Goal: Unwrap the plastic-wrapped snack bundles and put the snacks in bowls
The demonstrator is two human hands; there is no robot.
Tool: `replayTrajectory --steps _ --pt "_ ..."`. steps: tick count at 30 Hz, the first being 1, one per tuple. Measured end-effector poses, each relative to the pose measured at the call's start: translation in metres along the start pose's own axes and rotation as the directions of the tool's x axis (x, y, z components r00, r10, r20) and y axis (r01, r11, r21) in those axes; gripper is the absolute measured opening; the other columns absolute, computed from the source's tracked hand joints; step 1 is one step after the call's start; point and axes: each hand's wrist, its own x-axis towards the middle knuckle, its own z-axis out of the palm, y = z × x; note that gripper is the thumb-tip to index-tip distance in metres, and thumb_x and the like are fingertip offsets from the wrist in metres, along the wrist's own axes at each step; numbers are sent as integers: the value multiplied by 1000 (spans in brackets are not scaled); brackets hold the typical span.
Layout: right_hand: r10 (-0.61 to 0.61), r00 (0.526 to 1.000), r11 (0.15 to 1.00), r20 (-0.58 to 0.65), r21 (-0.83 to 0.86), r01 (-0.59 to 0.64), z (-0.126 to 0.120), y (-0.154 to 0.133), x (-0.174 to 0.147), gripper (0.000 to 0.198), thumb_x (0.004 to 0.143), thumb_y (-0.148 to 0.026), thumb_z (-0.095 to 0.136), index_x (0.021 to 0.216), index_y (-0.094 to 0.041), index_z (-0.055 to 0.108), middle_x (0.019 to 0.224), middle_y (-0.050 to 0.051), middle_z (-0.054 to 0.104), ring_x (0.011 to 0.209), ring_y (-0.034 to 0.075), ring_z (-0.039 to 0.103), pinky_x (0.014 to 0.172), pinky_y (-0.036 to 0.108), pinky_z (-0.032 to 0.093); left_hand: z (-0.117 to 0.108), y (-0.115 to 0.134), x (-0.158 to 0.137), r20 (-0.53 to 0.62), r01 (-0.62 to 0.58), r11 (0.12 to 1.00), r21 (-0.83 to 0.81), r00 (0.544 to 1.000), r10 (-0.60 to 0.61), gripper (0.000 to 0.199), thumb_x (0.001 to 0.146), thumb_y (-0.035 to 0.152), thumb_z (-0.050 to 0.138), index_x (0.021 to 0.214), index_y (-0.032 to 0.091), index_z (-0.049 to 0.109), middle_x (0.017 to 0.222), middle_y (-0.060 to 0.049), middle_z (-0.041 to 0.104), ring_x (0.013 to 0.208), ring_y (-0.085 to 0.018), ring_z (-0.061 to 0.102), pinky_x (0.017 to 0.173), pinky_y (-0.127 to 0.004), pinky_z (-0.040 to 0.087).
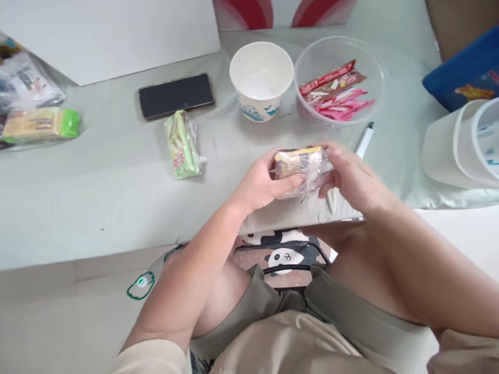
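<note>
Near the table's front edge, a snack pack in clear plastic wrap [298, 169] is held between my two hands. My left hand [263, 182] grips its left side, with the thumb across the front. At its right end my right hand [351, 174] pinches the crinkled wrap with bent fingers. The label on the pack is too blurred to read. Just beyond stand a white paper cup [261, 78] with a blue print and a clear round plastic bowl [376, 72] with red, brown and pink snack packets [335, 91] in it.
A green snack packet [181, 148] lies by a dark phone [177, 96]. Right of the bowl is a white pen [365, 140]. White tubs [444, 150] and a blue package [463, 70] stand far right. Wrapped snacks [39, 124] and a white box [117, 36] are left.
</note>
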Motion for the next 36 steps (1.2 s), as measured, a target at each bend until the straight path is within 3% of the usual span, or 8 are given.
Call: replayTrajectory --steps 5,9,13,17,20,23,27,36 --pt "-256 917 782 -305 -623 11 -42 11 2 17 87 -39 62 96 -25 65 69 1 63 60 18 60 65 35 51 -4 -13 10 -84 -84 989 124 992 95 74 70 63 83 125 27 50 127 -9 69 111 -25 71 87 -37 61" --pt "-312 856 627 -412 -767 -140 -68 45 20 42 84 -48 65 117 -24 63 70 4 65 65 26 62 64 39 49 -3 -13 14 -75 -130 942 311 984 160 77 78 59 78 139 38 35 126 -6 66 108 -23 72 84 -39 62" --pt "-291 883 555 -367 -817 -157 -87 57 25 48 81 -48 67 123 -25 60 67 4 65 63 27 61 62 38 47 0 -15 14 -67 -190 896 401 970 235 59 85 46 74 133 35 39 120 -4 67 100 -19 73 82 -34 62" --pt "-162 887 630 -432 -737 -244 -84 24 -3 52 80 -29 65 131 -26 57 68 4 66 63 28 63 66 43 49 -2 -13 8 -126 -179 832 525 950 285 52 86 31 71 130 31 44 116 -4 69 94 -16 72 82 -29 60" --pt "-349 794 851 -497 -523 46 -67 0 -31 39 90 -33 60 129 -35 56 76 2 64 60 24 65 55 39 48 -4 -7 3 -156 -92 782 617 959 237 52 82 28 74 129 29 50 117 -3 69 91 -16 70 79 -27 58" --pt "-441 832 854 -336 -442 274 -43 -5 -44 29 94 -35 59 123 -38 57 76 -1 65 56 19 65 53 35 50 -6 -3 1 -175 -60 740 670 956 237 51 81 29 77 127 27 55 123 -5 68 101 -18 68 80 -28 57" --pt "-388 920 761 -55 -582 286 -18 0 -33 27 89 -27 59 115 -31 62 72 -3 68 53 16 63 56 32 52 -7 -3 3 -182 -49 752 657 958 221 53 82 32 78 129 27 54 133 -7 66 109 -21 68 85 -29 59" --pt "-301 951 734 65 -621 275 -16 6 -15 29 91 -31 53 117 -30 68 76 -2 75 52 15 63 59 30 51 -6 -9 5 -221 -43 776 629 947 232 50 82 30 78 127 26 56 126 -6 69 100 -18 71 87 -31 60"
